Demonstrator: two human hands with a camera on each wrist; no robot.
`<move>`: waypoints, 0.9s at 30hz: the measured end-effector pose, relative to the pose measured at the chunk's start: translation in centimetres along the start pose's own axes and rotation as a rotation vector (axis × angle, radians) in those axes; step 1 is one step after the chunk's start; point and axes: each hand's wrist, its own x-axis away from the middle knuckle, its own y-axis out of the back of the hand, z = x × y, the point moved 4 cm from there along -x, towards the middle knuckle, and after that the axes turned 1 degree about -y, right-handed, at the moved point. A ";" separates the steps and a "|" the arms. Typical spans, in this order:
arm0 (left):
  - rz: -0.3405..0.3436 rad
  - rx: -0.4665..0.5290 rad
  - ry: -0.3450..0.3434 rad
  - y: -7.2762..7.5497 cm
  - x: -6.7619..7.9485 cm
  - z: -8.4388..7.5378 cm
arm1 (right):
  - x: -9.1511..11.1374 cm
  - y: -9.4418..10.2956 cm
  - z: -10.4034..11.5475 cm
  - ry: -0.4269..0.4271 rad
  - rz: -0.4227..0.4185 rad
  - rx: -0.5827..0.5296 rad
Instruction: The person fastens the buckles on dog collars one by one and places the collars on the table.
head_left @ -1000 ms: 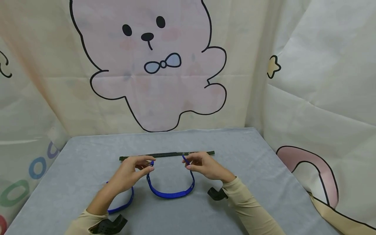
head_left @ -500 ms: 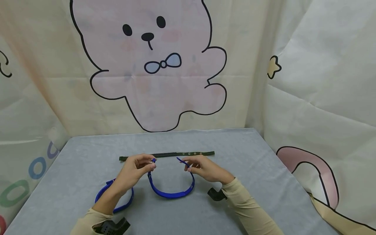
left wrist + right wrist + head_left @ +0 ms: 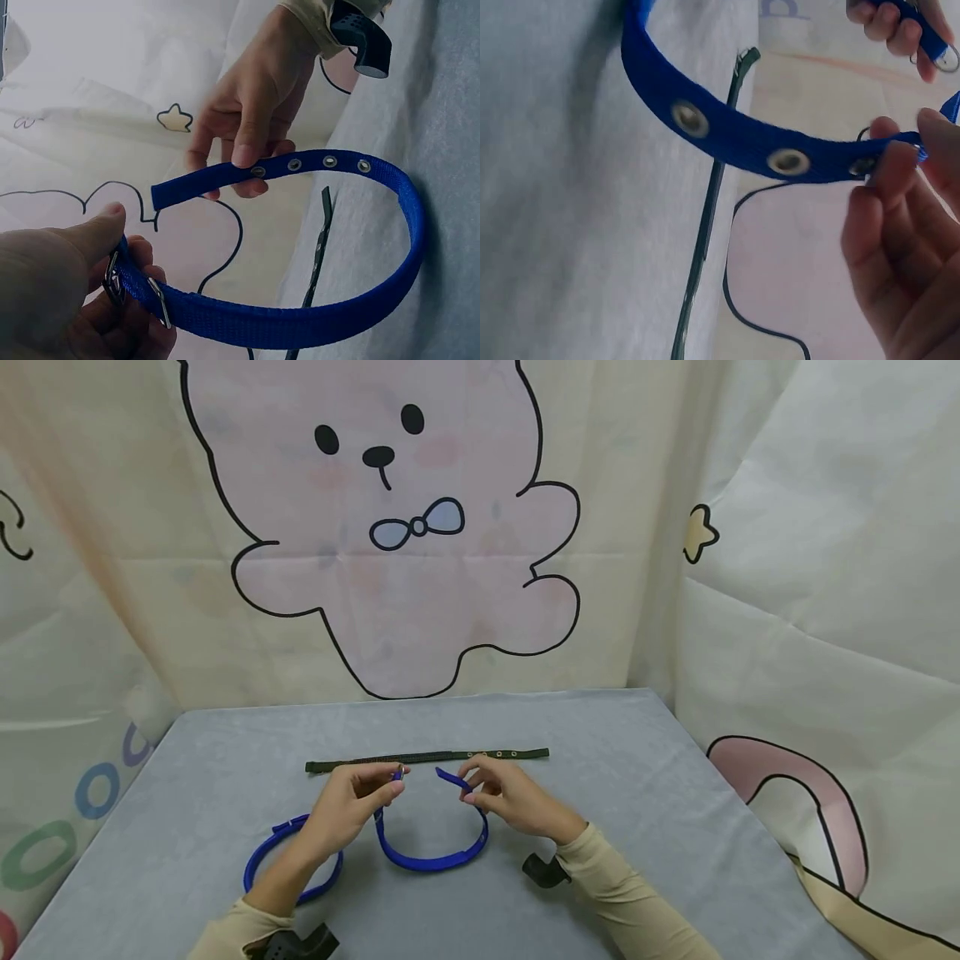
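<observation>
"Blue strap (image 3: 431, 865) is between the two hands, yes? Where exactly?"

"It is over the middle of the worktop (image 3: 637, 877), bent like a letter U with the opening toward the far side. I cannot tell if its lowest curve touches the surface."

"And how are the fingers?"

"On the left hand (image 3: 354, 803), the thumb and fingers (image 3: 139, 249) pinch the end which has a metal buckle (image 3: 112, 279). One metal loop (image 3: 159, 302) sits on the strap, just beside them. The right hand (image 3: 517, 797) pinches the other end, at the row of metal-rimmed holes (image 3: 330, 161). The tip sticks out past this grip, toward the left hand."

"Do the two ends meet?"

"They are near each other, but apart."

"What lies around?"

"A second blue strap (image 3: 252, 862) lies in a ring on the worktop, and the left forearm covers some of it. Behind both hands, a dark green strap (image 3: 427, 757) lies almost straight. Farther back, a pale curtain (image 3: 615, 635) carries a drawing of a pink bear (image 3: 450, 593)."
</observation>
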 end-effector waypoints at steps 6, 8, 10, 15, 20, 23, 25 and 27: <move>0.050 -0.027 -0.039 -1.0 0.1 -0.1 | 0.2 -1.1 1.1 0.081 -0.026 -0.011; 0.072 -0.034 -0.045 -1.4 0.2 -0.2 | 0.3 -1.3 1.4 0.104 -0.026 -0.014; 0.090 -0.036 -0.047 -1.6 0.3 -0.3 | 0.3 -1.5 1.6 0.114 -0.020 -0.017; 0.125 -0.023 -0.053 -2.0 0.5 -0.6 | 0.4 -1.7 1.7 0.091 -0.031 -0.018; 0.150 -0.040 -0.065 -2.4 0.4 -0.9 | 0.4 -1.9 2.2 0.078 -0.055 -0.026; 0.129 -0.033 -0.058 -2.5 0.4 -1.1 | 0.3 -2.1 2.4 0.084 -0.069 -0.042; 0.101 -0.029 -0.041 -2.5 0.5 -1.3 | 0.3 -2.2 2.5 0.086 -0.080 -0.054; 0.059 -0.026 -0.028 -2.4 0.6 -1.5 | 0.3 -2.3 2.5 0.088 -0.091 -0.057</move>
